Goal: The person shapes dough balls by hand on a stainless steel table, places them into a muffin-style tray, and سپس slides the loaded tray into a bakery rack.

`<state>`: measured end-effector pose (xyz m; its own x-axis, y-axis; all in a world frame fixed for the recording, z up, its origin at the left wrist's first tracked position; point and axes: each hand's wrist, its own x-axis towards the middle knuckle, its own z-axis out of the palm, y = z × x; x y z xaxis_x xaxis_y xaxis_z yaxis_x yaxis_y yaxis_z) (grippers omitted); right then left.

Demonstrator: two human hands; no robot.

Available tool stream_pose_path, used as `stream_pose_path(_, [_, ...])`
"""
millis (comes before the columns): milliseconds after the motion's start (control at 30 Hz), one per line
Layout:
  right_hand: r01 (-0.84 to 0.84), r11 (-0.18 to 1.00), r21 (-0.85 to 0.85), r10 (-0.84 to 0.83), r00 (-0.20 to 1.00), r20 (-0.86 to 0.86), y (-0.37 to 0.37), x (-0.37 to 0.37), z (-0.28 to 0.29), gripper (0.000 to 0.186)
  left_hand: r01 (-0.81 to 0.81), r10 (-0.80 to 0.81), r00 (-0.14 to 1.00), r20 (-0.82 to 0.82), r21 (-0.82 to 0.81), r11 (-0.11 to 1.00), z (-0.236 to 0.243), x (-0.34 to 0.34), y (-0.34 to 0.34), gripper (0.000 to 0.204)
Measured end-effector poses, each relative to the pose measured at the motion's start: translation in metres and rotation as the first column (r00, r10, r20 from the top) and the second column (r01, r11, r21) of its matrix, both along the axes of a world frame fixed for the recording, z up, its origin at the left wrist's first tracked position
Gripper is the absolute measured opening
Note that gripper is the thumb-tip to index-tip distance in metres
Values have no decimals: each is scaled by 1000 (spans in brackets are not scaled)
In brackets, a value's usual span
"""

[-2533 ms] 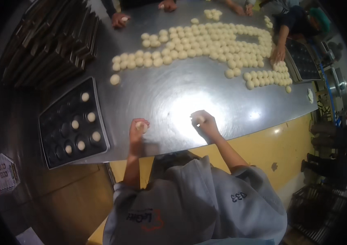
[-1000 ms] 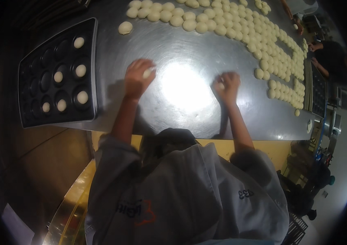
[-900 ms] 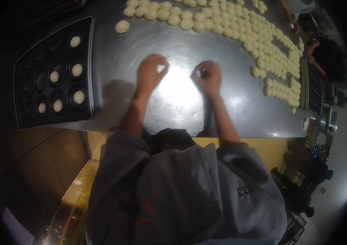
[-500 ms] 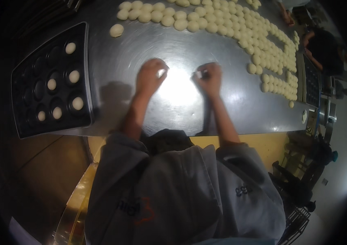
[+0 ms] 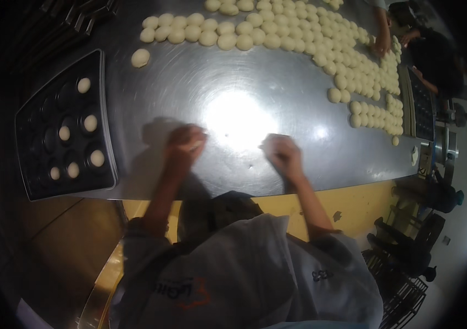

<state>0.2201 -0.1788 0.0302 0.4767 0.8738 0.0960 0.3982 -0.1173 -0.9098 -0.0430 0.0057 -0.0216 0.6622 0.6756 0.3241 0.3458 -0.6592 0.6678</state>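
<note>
My left hand [image 5: 186, 143] is curled low over the steel table, left of the bright glare patch. A small pale bit, apparently dough, shows between its thumb and fingers. To the right of the glare, my right hand [image 5: 284, 153] is bent with its fingers drawn together; motion blur and the hand itself hide what they close on. Left of my hands lies a dark moulded baking tray [image 5: 41, 164] with round hollows. Several of them hold a pale dough ball [image 5: 91, 123].
Many dough balls [image 5: 299, 41] crowd the table's far side in rows, reaching to the right. One separate dough ball [image 5: 140, 58] sits at the far left. Another person's hand [image 5: 381, 46] is over the far-right rows. A second dark tray [image 5: 421, 104] stands beyond them.
Both my hands have come nearer to the table's front edge and stay curled. The view has shifted slightly. The other person's hand now reaches over the dough balls at the far right.
</note>
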Motion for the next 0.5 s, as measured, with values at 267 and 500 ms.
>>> stream_pose_path(267, [-102, 994, -31, 105, 892, 439, 28, -16, -10, 20, 16, -24, 993, 113, 74, 997, 16, 48, -16, 19])
stream_pose_path(500, [76, 996, 43, -87, 848, 522, 73, 27, -3, 15, -39, 41, 998, -41, 34, 999, 35, 71, 27, 18])
